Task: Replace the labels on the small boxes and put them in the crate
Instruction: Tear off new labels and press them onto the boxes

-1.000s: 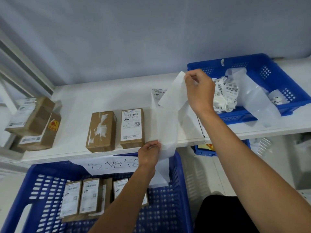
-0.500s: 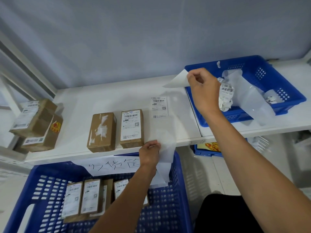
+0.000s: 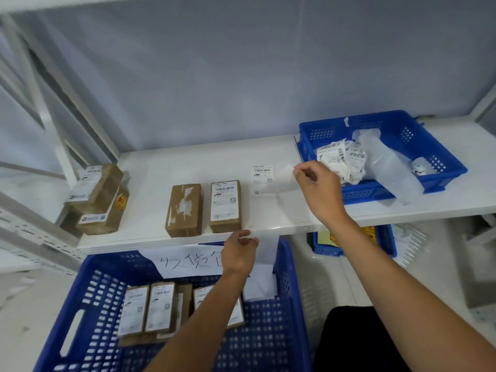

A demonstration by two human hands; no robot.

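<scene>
- As far as I can judge through the head camera, the job is partway along: the white shelf [image 3: 166,170] has boxes waiting on it, while the big blue crate [image 3: 268,345] below its front edge already holds a row of relabelled small boxes [image 3: 160,307], with a handwritten paper sign [image 3: 188,261] hanging over its far rim.
- The smaller blue basket [image 3: 375,191] at the right end of the shelf holds wadded old labels [image 3: 341,162] and spent liner, so I take it a fair number of boxes have been stripped.
- At the left end of the shelf sits a stack of boxes [image 3: 96,200]. I cannot tell whether their labels are old or new.
- Mid-shelf, the bare box [image 3: 185,210], with only white scraps where a label was, stands just beside the labelled box [image 3: 225,205]. I judge the bare one is next for a sticker, and neither is in the crate yet.
- The liner strip [image 3: 267,248] runs across the shelf, over its front edge and down into the crate. I have the left hand [image 3: 239,253] pinching it at the shelf edge and the right hand [image 3: 319,189] pinching its curled top end near the basket.
- The fresh label [image 3: 262,174] sits on the upper part of the strip, between the labelled box and the right hand, not yet peeled off.
</scene>
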